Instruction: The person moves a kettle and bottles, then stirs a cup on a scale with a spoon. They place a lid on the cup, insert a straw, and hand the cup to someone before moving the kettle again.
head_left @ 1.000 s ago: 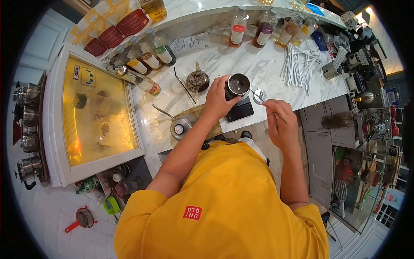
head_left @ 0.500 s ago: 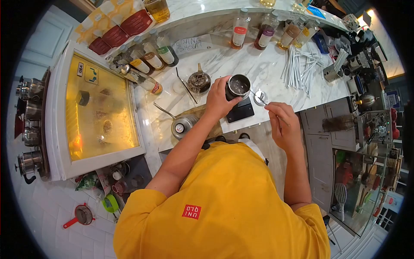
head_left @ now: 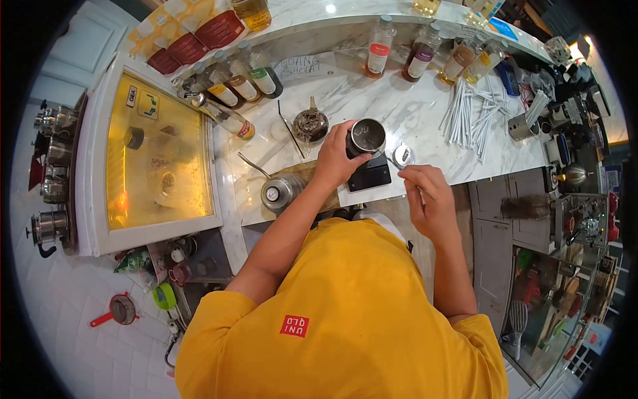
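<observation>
My left hand (head_left: 335, 156) is wrapped round a dark metal cup (head_left: 367, 136), its open mouth tipped toward me, above a black scale (head_left: 369, 174) at the counter edge. To the right, my right hand (head_left: 428, 199) is closed in a pinch, its fingertips near a small round shiny lid or dish (head_left: 403, 155). Whatever thin thing those fingers hold is too small to make out. Left of the cup stands a glass teapot (head_left: 310, 125) with dark contents. A gooseneck kettle (head_left: 280, 191) sits on a wooden board beside my left forearm.
Several syrup bottles (head_left: 379, 50) line the back of the marble counter (head_left: 345, 100). White straws (head_left: 468, 116) lie spread at the right, near a metal holder (head_left: 523, 126). A black straw (head_left: 290, 130) lies by the teapot. A yellow-lit glass cabinet (head_left: 159, 166) stands left.
My right hand has drawn slightly left and down, and the thin handle seen by the cup no longer shows there. The left hand still holds the cup. The view has shifted slightly.
</observation>
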Demonstrator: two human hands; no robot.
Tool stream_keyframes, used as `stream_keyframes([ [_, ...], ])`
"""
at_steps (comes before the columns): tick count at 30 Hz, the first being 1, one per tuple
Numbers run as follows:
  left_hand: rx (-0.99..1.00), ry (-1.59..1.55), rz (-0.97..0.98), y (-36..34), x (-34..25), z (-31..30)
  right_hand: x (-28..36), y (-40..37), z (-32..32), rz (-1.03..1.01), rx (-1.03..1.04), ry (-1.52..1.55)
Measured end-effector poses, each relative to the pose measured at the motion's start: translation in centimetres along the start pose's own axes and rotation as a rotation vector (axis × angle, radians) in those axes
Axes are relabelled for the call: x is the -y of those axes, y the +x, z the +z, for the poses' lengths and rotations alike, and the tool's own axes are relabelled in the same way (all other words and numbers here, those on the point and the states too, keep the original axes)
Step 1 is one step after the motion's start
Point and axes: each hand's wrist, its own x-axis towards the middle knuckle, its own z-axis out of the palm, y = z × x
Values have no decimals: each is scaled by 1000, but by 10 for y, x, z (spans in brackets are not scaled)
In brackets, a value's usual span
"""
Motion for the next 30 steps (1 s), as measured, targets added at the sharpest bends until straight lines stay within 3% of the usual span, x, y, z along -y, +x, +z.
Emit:
stream_keyframes([
  [12, -21, 0, -75, 0, -5, 7, -32, 13, -12, -3, 28, 64],
  [21, -72, -7, -74, -6, 1, 14, -65, 14, 14, 166, -55, 207],
  [30, -99, -8, -67, -4, 0, 17, -69, 26, 2, 8, -11, 163],
])
